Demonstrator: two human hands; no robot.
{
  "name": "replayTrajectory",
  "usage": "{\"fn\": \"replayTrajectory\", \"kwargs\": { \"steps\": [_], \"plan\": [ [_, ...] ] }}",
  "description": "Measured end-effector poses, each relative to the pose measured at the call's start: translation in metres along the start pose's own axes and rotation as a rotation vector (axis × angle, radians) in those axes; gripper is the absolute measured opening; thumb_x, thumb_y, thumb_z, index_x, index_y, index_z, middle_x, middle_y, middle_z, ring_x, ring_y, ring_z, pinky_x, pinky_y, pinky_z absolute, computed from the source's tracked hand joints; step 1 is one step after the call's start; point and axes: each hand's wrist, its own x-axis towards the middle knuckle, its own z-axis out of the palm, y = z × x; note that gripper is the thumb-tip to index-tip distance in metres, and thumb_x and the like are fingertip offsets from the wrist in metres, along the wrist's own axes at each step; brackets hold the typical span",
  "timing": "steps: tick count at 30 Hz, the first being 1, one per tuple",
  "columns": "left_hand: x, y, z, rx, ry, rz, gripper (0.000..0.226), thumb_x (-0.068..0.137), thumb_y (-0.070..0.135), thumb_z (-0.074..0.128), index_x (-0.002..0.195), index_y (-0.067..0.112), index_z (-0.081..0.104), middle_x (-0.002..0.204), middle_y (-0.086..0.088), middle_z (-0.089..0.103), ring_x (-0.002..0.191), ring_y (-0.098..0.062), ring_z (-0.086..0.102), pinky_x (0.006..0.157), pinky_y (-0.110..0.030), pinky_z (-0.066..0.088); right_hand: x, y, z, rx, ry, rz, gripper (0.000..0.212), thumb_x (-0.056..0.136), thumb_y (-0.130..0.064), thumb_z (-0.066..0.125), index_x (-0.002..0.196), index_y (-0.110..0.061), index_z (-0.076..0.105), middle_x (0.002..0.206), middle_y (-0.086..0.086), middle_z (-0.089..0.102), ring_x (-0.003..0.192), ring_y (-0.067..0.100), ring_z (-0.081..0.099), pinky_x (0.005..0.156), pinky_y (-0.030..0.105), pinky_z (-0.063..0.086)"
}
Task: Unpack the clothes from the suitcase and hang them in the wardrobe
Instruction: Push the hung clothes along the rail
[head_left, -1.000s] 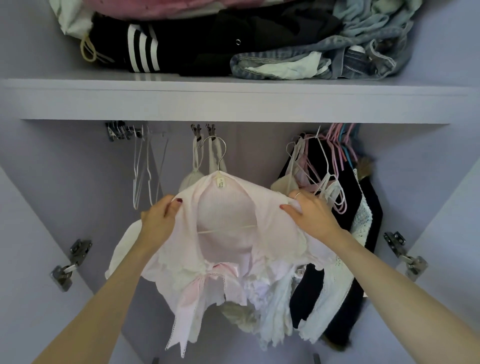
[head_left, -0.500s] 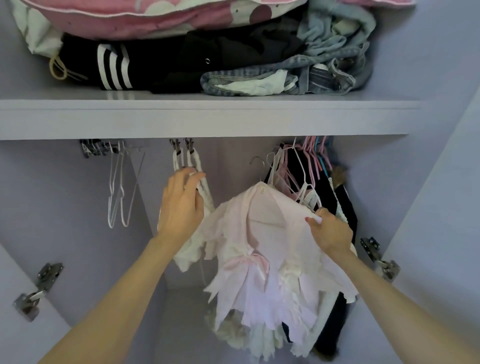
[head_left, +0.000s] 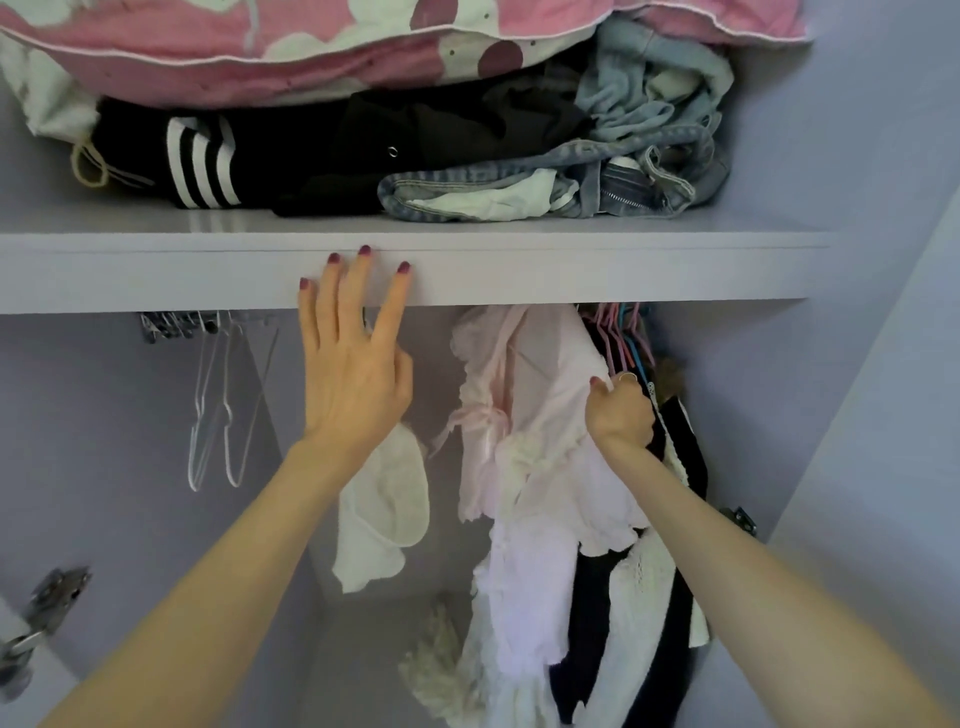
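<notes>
Pale pink ruffled blouse (head_left: 540, 415) hanging | right hand (head_left: 621, 415) grips it | left hand (head_left: 353, 374) fingers straight

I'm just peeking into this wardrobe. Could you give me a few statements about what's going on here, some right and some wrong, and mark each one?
1. The right hand grips the pale pink blouse. True.
2. The left hand holds a hanger. False: its fingers are straight, up against the shelf edge.
3. Two empty white hangers hang at the left. True.
4. The shelf is bare. False: a pink quilt, black clothes and jeans lie on it.
</notes>
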Motion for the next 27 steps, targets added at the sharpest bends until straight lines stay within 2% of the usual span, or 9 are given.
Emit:
{"fn": "replayTrajectory", "kwargs": {
  "steps": [5,13,16,20,24,27],
  "plan": [
    [-0.006,-0.012,0.010,0.072,-0.089,0.032,0.081,0.075,-0.001,0.052,0.148,0.013,0.020,0.153,-0.022,0.014,0.141,-0.043,0.006,0.112,-0.059,0.003,0.017,-0.012,0.011,0.035,-0.083,0.038,0.035,0.100,-0.020,0.037,0.127,0.002,0.044,0.123,0.022,0.056,0.109,0.037,0.055,0.075,0.036,0.043],
    [-0.008,-0.011,0.018,0.115,-0.113,0.011,0.089,0.074,0.000,0.053,0.150,0.016,0.009,0.154,-0.021,0.011,0.141,-0.042,0.004,0.114,-0.053,-0.007,0.021,0.004,0.019,-0.103,-0.191,0.074,0.034,0.098,-0.019,0.038,0.123,0.002,0.049,0.124,0.020,0.055,0.110,0.035,0.055,0.082,0.037,0.046],
    [-0.008,-0.009,0.015,0.120,-0.142,-0.001,0.089,0.074,-0.001,0.054,0.150,0.015,0.011,0.155,-0.021,0.011,0.142,-0.042,0.005,0.113,-0.056,-0.001,0.021,0.008,0.018,-0.102,-0.189,0.098,0.035,0.099,-0.022,0.039,0.123,0.002,0.050,0.124,0.020,0.055,0.110,0.035,0.055,0.082,0.036,0.046],
    [-0.009,0.000,0.008,0.064,-0.203,-0.061,0.087,0.075,0.000,0.053,0.150,0.014,0.011,0.155,-0.021,0.008,0.143,-0.041,0.004,0.113,-0.058,0.002,0.012,0.014,0.013,-0.067,-0.179,0.105,0.042,0.101,-0.028,0.037,0.130,0.001,0.045,0.130,0.022,0.051,0.117,0.038,0.051,0.093,0.040,0.044],
    [-0.034,0.014,0.001,-0.047,-0.338,-0.109,0.083,0.078,0.001,0.052,0.150,0.013,0.012,0.156,-0.021,0.005,0.144,-0.039,0.002,0.113,-0.056,0.001,-0.018,0.029,0.002,-0.023,-0.181,-0.085,0.045,0.099,-0.015,0.041,0.140,0.001,0.035,0.138,0.021,0.046,0.126,0.035,0.045,0.100,0.034,0.038],
    [-0.063,0.026,-0.004,-0.202,-0.446,-0.090,0.074,0.080,0.000,0.053,0.147,0.007,0.022,0.154,-0.023,0.014,0.143,-0.041,0.009,0.114,-0.054,0.011,-0.052,0.050,-0.010,-0.052,-0.176,-0.146,0.045,0.098,-0.012,0.042,0.141,0.001,0.035,0.144,0.017,0.040,0.131,0.030,0.041,0.106,0.031,0.033]
  ]
}}
